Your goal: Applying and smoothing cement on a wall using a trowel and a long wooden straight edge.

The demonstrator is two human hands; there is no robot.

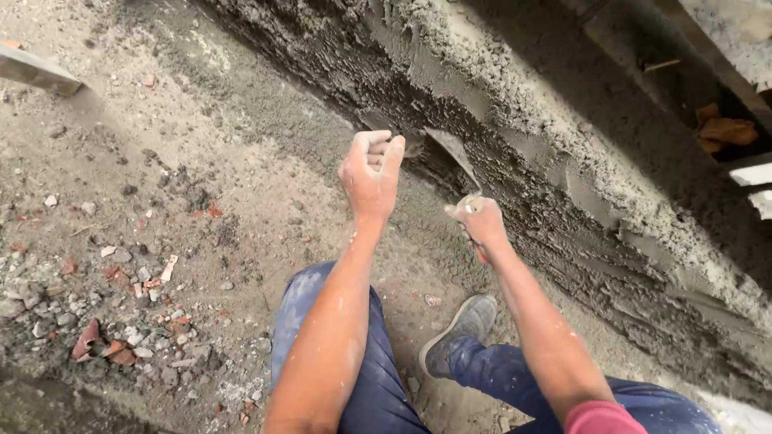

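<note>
Wet grey mortar (515, 153) is spread in rough ridges over a sloping wall face that runs from 12 o'clock down to 4 o'clock of the view. Near the centre, the left hand (371, 171) is held up as a closed fist, its fingers (378, 149) curled tight together; whether anything is gripped inside cannot be told. Just beside it, toward 3 o'clock, the right hand (480, 220) is closed around the handle of a grey metal trowel (452, 154), whose pointed blade is laid against the mortar at about 12 o'clock from that hand. Both forearms are speckled with pale dust. Below, at 6 o'clock, knees in dark blue, dust-marked trousers (362, 378) are seen, and a worn grey shoe (462, 329) is planted on the floor between them. A pink sleeve edge (599, 418) shows at 5 o'clock. The dusty grey concrete floor (201, 120) fills the left half, with red brick fragments and small stones (104, 341) scattered toward 8 o'clock. A grey plank end (36, 71) lies at 10 o'clock. An orange-brown scrap (728, 130) sits in a dark gap at 2 o'clock.
</note>
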